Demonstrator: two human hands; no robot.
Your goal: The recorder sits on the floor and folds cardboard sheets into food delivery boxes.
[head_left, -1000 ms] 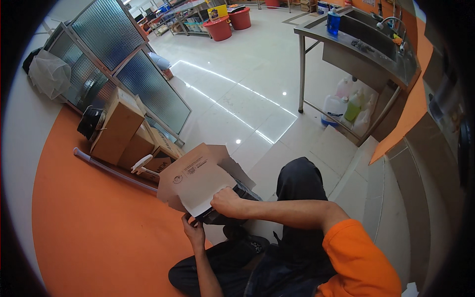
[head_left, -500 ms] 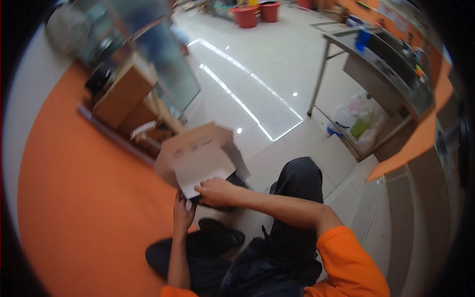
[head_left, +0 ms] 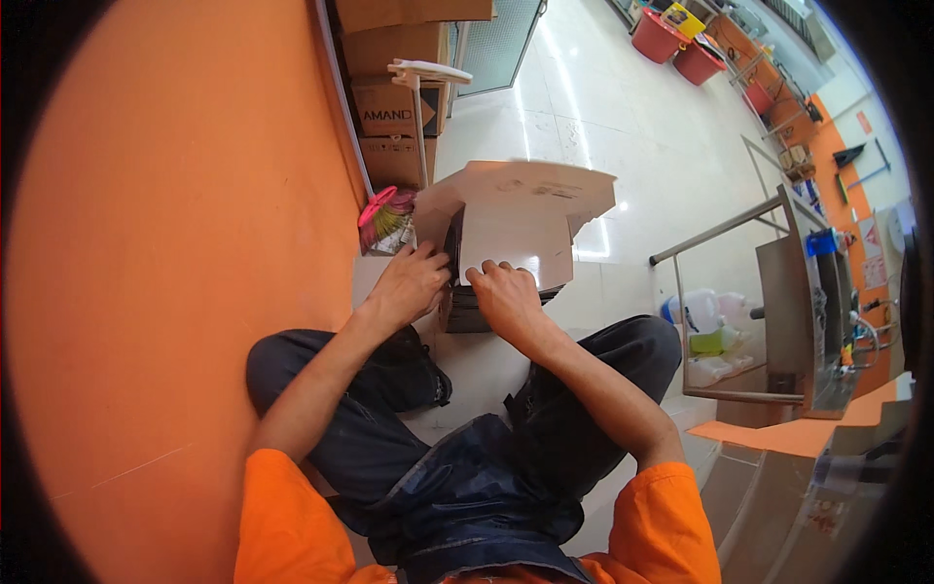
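Before my knees stands a dark, layered stack point(head_left: 472, 316), topped by an unfolded cardboard box point(head_left: 525, 185) with its far flap raised. A smooth pale panel point(head_left: 516, 238) lies in the middle of it. My right hand point(head_left: 506, 297) has its fingers curled over the near edge of this panel. At the stack's left side, my left hand point(head_left: 413, 282) bends its fingers in against the dark edge and the cardboard. Its fingertips are partly hidden, so I cannot tell what they hold.
Close on the left rises an orange wall point(head_left: 195, 243). Brown cartons point(head_left: 389, 107), a white-handled pole point(head_left: 420, 127) and a pink-rimmed bundle point(head_left: 389, 214) stand beyond the stack. A metal sink table point(head_left: 778, 292) with jugs point(head_left: 700, 311) below is at right; red tubs point(head_left: 662, 39) stand far off.
The view has swung round, so the box now appears straighter ahead. My left hand has come from below the box's near corner to its left side; my right hand stays at the panel's near edge.
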